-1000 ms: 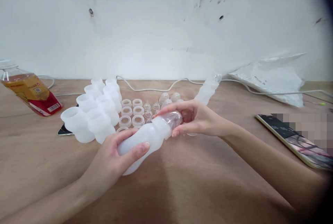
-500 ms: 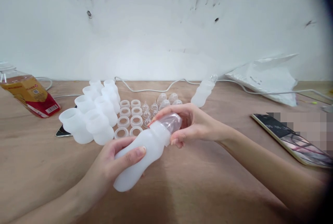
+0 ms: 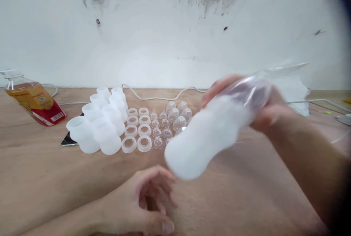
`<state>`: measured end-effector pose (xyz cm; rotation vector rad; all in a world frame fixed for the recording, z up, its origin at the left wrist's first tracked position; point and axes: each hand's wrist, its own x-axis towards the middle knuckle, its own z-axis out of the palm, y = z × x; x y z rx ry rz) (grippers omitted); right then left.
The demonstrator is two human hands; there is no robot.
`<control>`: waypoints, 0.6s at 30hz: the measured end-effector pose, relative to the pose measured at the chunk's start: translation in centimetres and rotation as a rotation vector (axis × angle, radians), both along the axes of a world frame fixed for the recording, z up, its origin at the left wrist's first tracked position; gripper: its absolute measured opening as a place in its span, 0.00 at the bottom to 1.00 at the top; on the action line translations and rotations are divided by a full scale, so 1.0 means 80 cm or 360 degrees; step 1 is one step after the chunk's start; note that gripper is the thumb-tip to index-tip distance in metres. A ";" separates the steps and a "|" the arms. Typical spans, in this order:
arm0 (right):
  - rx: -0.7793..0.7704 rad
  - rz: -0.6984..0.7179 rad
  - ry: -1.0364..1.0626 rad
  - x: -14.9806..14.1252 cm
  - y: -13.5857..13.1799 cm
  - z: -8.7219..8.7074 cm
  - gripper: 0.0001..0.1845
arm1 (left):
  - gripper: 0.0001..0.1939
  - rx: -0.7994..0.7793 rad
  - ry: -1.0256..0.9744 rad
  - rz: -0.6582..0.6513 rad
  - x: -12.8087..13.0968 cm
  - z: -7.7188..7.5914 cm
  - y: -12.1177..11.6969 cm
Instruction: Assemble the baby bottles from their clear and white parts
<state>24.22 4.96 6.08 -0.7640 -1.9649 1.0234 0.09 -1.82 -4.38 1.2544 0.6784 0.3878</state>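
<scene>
A pale brown wooden tabletop (image 3: 233, 206) meets a white plaster wall (image 3: 153, 45) streaked with dark stains near its top. The right hand (image 3: 270, 117) grips the clear domed cap (image 3: 251, 91) of a frosted-white waisted plastic bottle (image 3: 203, 137) — blurred, tilted, base toward the left hand (image 3: 148, 199), whose thumb and loosely curled fingers are parted. Behind, a thin white cable (image 3: 159, 98) skirts the wall; open frosted-white bottles (image 3: 108, 142) stand beside translucent plastic rings (image 3: 144, 150), and a white plastic bag (image 3: 290, 82) lies at right.
</scene>
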 end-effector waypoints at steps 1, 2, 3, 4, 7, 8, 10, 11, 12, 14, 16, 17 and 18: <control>0.0062 -0.0275 0.0090 0.013 0.003 0.008 0.29 | 0.18 0.0061 0.0090 -0.0109 -0.001 -0.001 0.000; 0.0084 -0.0577 0.0099 0.026 0.007 0.016 0.29 | 0.14 0.0120 0.0175 -0.0170 -0.002 -0.001 0.001; 0.0093 -0.0854 0.0026 0.040 0.011 0.023 0.28 | 0.12 0.0161 0.0237 -0.0183 -0.003 -0.001 0.001; 0.0125 -0.1077 -0.0116 0.053 0.015 0.028 0.26 | 0.10 0.0172 0.0266 -0.0177 -0.004 -0.001 0.002; 0.0050 -0.1479 -0.0778 0.086 0.030 0.031 0.26 | 0.10 0.0129 0.0302 -0.0158 -0.003 -0.002 0.001; -0.0078 -0.1513 -0.1009 0.094 0.035 0.028 0.27 | 0.10 0.0128 0.0321 -0.0151 -0.002 -0.002 0.001; -0.0393 -0.1389 -0.1344 0.106 0.046 0.017 0.25 | 0.09 0.0138 0.0337 -0.0145 -0.001 -0.004 0.000; -0.0516 -0.1279 -0.1430 0.109 0.051 0.010 0.23 | 0.09 0.0137 0.0333 -0.0144 0.000 -0.005 0.000; -0.0592 -0.1181 -0.1468 0.110 0.056 0.003 0.22 | 0.09 0.0129 0.0324 -0.0148 0.000 -0.005 -0.001; -0.0626 -0.1125 -0.1486 0.110 0.065 -0.008 0.22 | 0.08 0.0112 0.0310 -0.0151 0.001 -0.006 -0.001; -0.0585 -0.1160 -0.1461 0.107 0.070 -0.014 0.22 | 0.08 0.0105 0.0310 -0.0145 0.001 -0.007 0.000; -0.0566 -0.1165 -0.1438 0.106 0.071 -0.015 0.22 | 0.08 0.0111 0.0316 -0.0146 0.001 -0.007 0.000; -0.0555 -0.1169 -0.1420 0.104 0.072 -0.016 0.22 | 0.08 0.0120 0.0324 -0.0147 0.001 -0.007 0.000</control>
